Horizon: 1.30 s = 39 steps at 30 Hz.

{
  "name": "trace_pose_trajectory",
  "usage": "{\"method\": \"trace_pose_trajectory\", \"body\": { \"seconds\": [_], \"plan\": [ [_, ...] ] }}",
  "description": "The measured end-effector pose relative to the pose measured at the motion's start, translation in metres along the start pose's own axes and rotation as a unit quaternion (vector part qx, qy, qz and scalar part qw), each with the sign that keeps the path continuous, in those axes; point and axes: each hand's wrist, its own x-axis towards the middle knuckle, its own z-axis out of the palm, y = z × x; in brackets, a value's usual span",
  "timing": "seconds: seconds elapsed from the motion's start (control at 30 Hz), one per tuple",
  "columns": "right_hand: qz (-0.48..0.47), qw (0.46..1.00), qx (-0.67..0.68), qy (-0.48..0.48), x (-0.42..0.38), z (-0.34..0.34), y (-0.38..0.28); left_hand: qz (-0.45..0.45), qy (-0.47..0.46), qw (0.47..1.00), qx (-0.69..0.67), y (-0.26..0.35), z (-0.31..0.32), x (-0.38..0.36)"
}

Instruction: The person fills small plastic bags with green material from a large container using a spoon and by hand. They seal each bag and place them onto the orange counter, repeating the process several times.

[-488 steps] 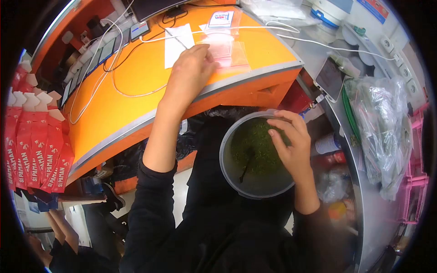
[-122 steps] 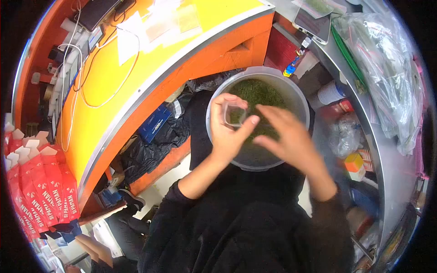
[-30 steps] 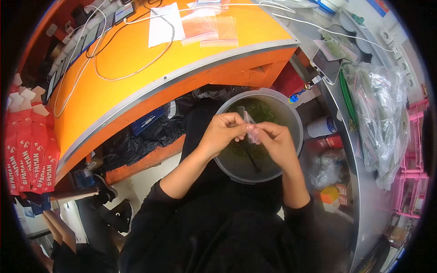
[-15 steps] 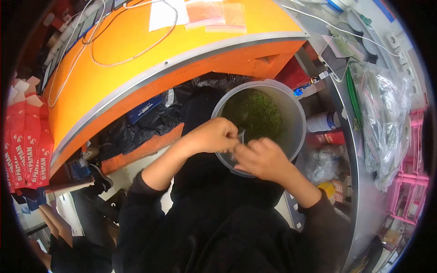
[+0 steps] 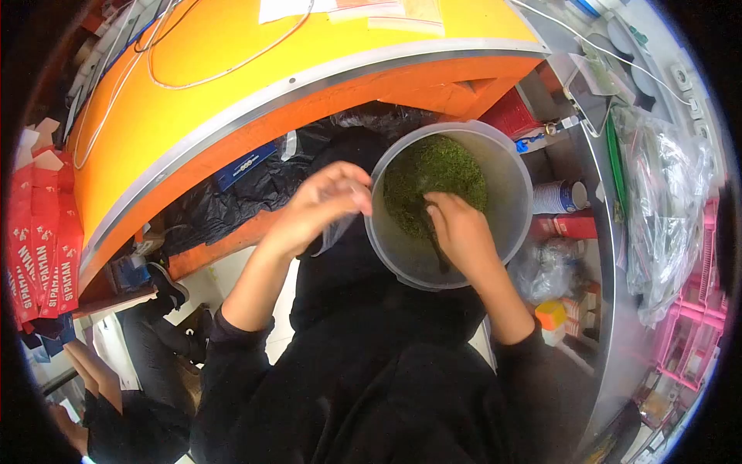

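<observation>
Tub (image 5: 506,182): far side free, R hand (image 5: 466,233) blocks nr side
Tub L side: L hand (image 5: 328,203) in way
Desk edge (image 5: 292,85): blocks ahead-L

- Tub (image 5: 510,232): translucent grey-white.
- Plant matter (image 5: 448,162): mid-green, flecked with lighter and darker green.
- Utensil (image 5: 438,249): black.
- Small bag (image 5: 334,234): colourless, transparent.
- Sleeve (image 5: 545,379): plain black.
- Desk (image 5: 201,116): yellow-orange top, grey edge strip, red-orange front panel.
- Paper (image 5: 286,8): white.
- Flat bags (image 5: 407,25): clear, marked with pink-red strips.
- Cable (image 5: 212,80): white.
- Cartons (image 5: 48,240): red, white "SI PAMAN" lettering, white flaps.
- Flat box (image 5: 247,165): dark blue, white marking.
- Plastic sheeting (image 5: 220,213): glossy black.
- Cup stack (image 5: 550,198): white sides, blue end.
- Block (image 5: 551,312): yellow and orange.
- Rack (image 5: 688,340): bright pink.
- Side counter (image 5: 616,371): metallic grey.
</observation>
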Motion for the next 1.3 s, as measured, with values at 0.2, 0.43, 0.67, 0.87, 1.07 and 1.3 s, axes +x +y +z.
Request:
{"method": "trace_pose_trajectory", "body": {
  "seconds": [0.2, 0.43, 0.67, 0.87, 1.07, 1.3],
  "plan": [
    [0.075, 0.937, -0.276, -0.199, -0.002, 0.065, 0.051, -0.009, 0.033, 0.869, -0.493, -0.026, -0.032, -0.015],
    [0.020, 0.944, -0.321, -0.080, 0.053, 0.077, 0.054, -0.059, 0.051, 0.817, -0.571, -0.042, -0.040, -0.016],
    [0.081, 0.976, 0.146, -0.137, -0.014, 0.061, 0.058, -0.046, 0.127, 0.865, -0.484, -0.035, -0.043, -0.027],
    [0.130, 0.922, 0.362, -0.039, -0.029, 0.054, 0.055, -0.027, 0.104, 0.904, -0.413, -0.038, -0.030, -0.012],
    [0.141, 0.928, 0.337, -0.077, -0.036, 0.041, 0.044, -0.022, 0.118, 0.919, -0.376, -0.022, -0.006, -0.007],
    [0.108, 0.937, 0.330, -0.039, -0.041, 0.039, 0.049, 0.066, 0.114, 0.991, 0.009, -0.025, 0.010, 0.003]
  ]
}}
